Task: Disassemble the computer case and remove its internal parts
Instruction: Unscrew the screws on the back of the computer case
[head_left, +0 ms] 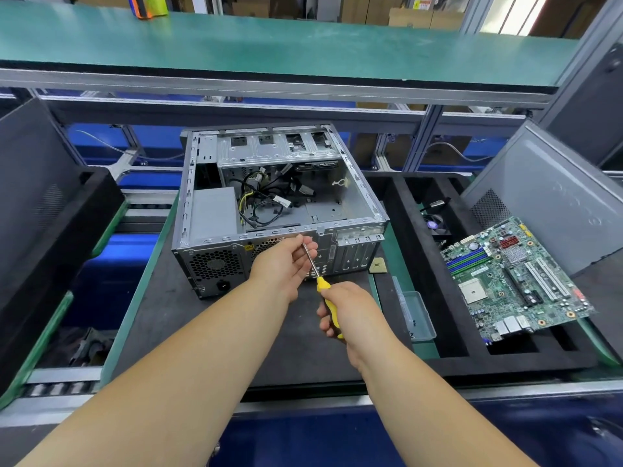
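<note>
Two grips on the screwdriver (318,278): left hand (286,261) pinching shaft, right hand (350,308) clasping handle.

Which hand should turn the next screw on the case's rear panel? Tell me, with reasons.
Right. The right hand already grips the screwdriver by its yellow handle, while the left hand only pinches the shaft near the rear panel, so it suits guiding the tip.

Screwdriver (324,291) tip hidden behind left hand (286,264) fingers (308,256); handle end buried in right hand (350,311).
</note>
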Motion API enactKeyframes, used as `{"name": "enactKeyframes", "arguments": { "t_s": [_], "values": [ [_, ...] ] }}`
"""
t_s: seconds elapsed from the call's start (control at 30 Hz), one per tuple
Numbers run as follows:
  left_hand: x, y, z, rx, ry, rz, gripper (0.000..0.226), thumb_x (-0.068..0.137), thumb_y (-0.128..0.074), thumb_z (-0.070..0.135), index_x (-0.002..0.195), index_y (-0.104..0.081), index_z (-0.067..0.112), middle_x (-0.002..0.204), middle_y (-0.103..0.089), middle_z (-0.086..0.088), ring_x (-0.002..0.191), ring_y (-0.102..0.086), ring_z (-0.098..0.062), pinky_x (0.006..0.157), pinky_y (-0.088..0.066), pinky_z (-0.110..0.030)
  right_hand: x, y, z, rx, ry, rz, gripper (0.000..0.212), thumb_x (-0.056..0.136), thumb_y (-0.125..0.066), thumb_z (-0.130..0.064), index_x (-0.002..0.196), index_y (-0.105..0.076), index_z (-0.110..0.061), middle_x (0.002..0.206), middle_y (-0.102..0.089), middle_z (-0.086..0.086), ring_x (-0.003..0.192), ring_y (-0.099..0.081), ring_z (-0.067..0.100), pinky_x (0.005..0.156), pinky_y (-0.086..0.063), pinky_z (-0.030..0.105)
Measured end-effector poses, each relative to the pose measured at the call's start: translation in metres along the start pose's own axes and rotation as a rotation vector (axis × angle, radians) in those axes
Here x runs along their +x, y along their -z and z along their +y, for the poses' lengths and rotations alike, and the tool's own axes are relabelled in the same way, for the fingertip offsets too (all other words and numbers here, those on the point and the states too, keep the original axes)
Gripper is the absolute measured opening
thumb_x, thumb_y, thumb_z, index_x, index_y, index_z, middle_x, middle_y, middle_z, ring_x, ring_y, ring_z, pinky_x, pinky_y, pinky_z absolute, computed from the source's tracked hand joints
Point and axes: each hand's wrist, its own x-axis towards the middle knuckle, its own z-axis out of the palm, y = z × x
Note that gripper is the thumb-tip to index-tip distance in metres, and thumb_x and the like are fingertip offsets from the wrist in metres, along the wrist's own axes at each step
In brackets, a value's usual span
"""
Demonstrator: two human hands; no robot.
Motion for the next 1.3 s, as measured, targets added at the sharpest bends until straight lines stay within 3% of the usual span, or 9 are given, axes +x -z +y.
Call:
{"name": "enactKeyframes", "arguments": {
  "t_s": [0.2,0.37,0.5,0.63,0.77,0.93,1.07,1.13,1.3],
  "values": [
    [-0.002,-0.003,-0.001,-0.145,0.085,0.013,0.022,0.097,-0.053,0.019,0.082,-0.067,0.010,0.062,-0.069,0.002,0.057,-0.060,-0.006,0.051,-0.047,-0.015,0.003,0.008,0.004,0.036,0.078,0.026,0.018,0.095,-0.043,-0.013,0.097,-0.061,-0.014,0.065,-0.063,0.000,0.055,-0.051,0.014,0.056,-0.041,0.027],
    [-0.005,-0.008,-0.008,-0.271,0.114,0.020,0.024,0.096,-0.049,0.016,0.075,-0.060,0.010,0.058,-0.057,0.002,0.053,-0.045,-0.009,0.054,-0.035,-0.019,0.006,0.013,0.001,0.072,0.157,0.036,0.019,0.095,-0.043,-0.016,0.098,-0.062,-0.013,0.066,-0.064,-0.002,0.060,-0.049,0.014,0.066,-0.040,0.031],
    [-0.012,-0.013,-0.012,-0.043,0.078,-0.106,0.027,0.098,-0.046,0.017,0.075,-0.058,0.011,0.062,-0.050,0.001,0.055,-0.042,-0.010,0.053,-0.035,-0.020,0.012,0.023,-0.007,0.070,0.260,0.091,0.009,0.090,-0.061,-0.027,0.087,-0.062,-0.018,0.068,-0.060,-0.005,0.054,-0.048,0.008,0.060,-0.038,0.027],
    [-0.023,-0.024,-0.016,0.297,-0.040,-0.268,0.025,0.095,-0.045,0.015,0.074,-0.059,0.013,0.058,-0.048,0.005,0.054,-0.039,-0.009,0.056,-0.034,-0.022,0.023,0.037,-0.020,0.101,0.347,0.142,0.008,0.083,-0.072,-0.022,0.089,-0.068,-0.025,0.073,-0.066,-0.009,0.056,-0.050,0.002,0.053,-0.038,0.021],
    [-0.028,-0.040,-0.027,0.515,-0.164,-0.354,0.027,0.097,-0.044,0.012,0.108,-0.068,0.003,0.060,-0.050,0.012,0.053,-0.042,-0.002,0.055,-0.033,-0.018,0.030,0.060,-0.022,0.110,0.386,0.123,0.004,0.084,-0.071,-0.020,0.087,-0.073,-0.021,0.066,-0.067,-0.012,0.051,-0.049,-0.002,0.051,-0.038,0.018],
    [-0.027,-0.064,-0.048,0.544,-0.135,-0.384,0.033,0.099,-0.046,0.014,0.115,-0.062,-0.008,0.063,-0.052,0.009,0.054,-0.043,-0.003,0.055,-0.035,-0.017,0.042,0.100,-0.015,0.093,0.405,0.140,0.004,0.083,-0.075,-0.019,0.082,-0.071,-0.017,0.067,-0.069,-0.007,0.062,-0.057,0.005,0.048,-0.040,0.014],
    [-0.024,-0.083,-0.067,0.617,-0.104,-0.387,0.029,0.100,-0.048,0.027,0.082,-0.066,0.013,0.063,-0.055,0.007,0.055,-0.042,-0.008,0.059,-0.038,-0.022,0.060,0.139,-0.007,-0.004,0.393,0.268,0.014,0.083,-0.075,-0.026,0.071,-0.068,-0.023,0.062,-0.064,-0.011,0.056,-0.054,0.006,0.052,-0.043,0.023],
    [-0.021,-0.088,-0.073,0.714,-0.141,-0.364,0.031,0.101,-0.046,0.028,0.079,-0.065,0.018,0.064,-0.058,0.009,0.055,-0.045,-0.007,0.060,-0.039,-0.022,0.075,0.162,0.002,-0.188,0.347,0.378,0.017,0.083,-0.072,-0.029,0.069,-0.064,-0.023,0.068,-0.063,-0.005,0.062,-0.054,0.015,0.062,-0.045,0.033],
    [-0.018,-0.093,-0.077,0.898,-0.240,-0.376,0.026,0.095,-0.046,0.024,0.078,-0.066,0.024,0.064,-0.060,0.017,0.063,-0.050,-0.007,0.066,-0.041,-0.023,0.104,0.200,0.030,-0.426,0.174,0.401,0.010,0.086,-0.067,-0.021,0.077,-0.065,-0.019,0.082,-0.067,0.005,0.069,-0.055,0.023,0.062,-0.044,0.034]
  ]
}}
